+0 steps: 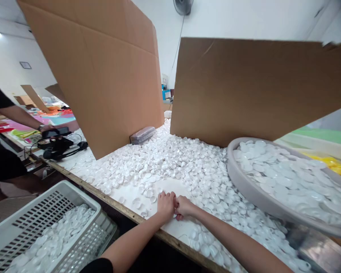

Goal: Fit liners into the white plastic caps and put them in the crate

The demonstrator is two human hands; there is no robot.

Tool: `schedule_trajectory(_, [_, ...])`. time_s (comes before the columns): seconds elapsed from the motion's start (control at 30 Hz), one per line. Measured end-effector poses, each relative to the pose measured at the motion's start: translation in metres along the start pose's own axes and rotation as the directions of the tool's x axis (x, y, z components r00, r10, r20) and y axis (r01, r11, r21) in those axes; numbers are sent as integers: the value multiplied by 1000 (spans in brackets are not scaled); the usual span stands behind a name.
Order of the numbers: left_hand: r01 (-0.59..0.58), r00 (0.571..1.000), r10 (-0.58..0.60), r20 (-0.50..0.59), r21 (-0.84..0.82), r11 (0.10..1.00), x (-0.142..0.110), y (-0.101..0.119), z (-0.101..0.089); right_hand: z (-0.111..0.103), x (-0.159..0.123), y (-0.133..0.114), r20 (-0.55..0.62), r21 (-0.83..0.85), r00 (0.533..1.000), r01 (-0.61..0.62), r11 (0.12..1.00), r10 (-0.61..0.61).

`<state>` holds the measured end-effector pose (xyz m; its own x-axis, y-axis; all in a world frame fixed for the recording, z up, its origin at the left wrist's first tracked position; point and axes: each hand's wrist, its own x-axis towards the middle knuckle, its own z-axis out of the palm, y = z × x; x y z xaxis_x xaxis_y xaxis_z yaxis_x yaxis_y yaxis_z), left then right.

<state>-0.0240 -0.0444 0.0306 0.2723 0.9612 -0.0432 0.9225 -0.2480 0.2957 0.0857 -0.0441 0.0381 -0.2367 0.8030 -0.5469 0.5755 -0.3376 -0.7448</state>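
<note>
My left hand (166, 204) and my right hand (184, 207) meet close to the table's front edge, fingers curled in against each other. Both are closed, and whatever they hold is hidden by the fingers. Around them lies a wide spread of small, round, white plastic pieces (170, 159), shaped like shallow caps. A few loose ones rest just left of my left hand on a bare patch of the white tabletop (170, 185).
At right stands a round grey tub (233, 167) full of flat white discs. A white slotted basket (93, 204) with white pieces sits lower left. Two cardboard panels (110, 76) rise behind, with a clear plastic pack (142, 135) between. At left, a person (17, 113) handles a black strapped device (59, 142).
</note>
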Motion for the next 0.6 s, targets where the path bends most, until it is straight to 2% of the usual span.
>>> schedule_trajectory(0.1, [-6,995,-12,-100,-173,985,-18,0,-20,-4,-21,-2,10,52,995,100,994,-100])
schedule_trajectory(0.13, [-11,991,-25,-128,-273,962,-28,-2,-26,-5,-29,-4,21,107,991,132,985,-135])
schedule_trajectory(0.2, [-15,993,-43,-113,-469,883,-51,-6,-36,0,-45,-10,16,210,977,203,957,-211])
schedule_trajectory(0.3, [29,993,-94,-73,-620,784,-83,-15,-40,30,-60,-28,-25,304,951,301,904,-308])
schedule_trajectory(0.37, [92,968,-217,-128,-624,776,-98,-30,-39,59,-65,-40,-16,372,941,319,872,-338])
schedule_trajectory(0.43, [163,915,-346,-208,-593,789,-112,-58,-44,85,-69,-46,66,439,939,278,855,-339])
schedule_trajectory(0.53, [319,797,-501,-337,-470,823,-139,-127,-70,100,-74,-34,197,475,924,203,856,-329])
schedule_trajectory(0.6, [555,621,-654,-432,-346,756,-165,-185,-98,91,-76,-16,173,458,938,193,868,-301])
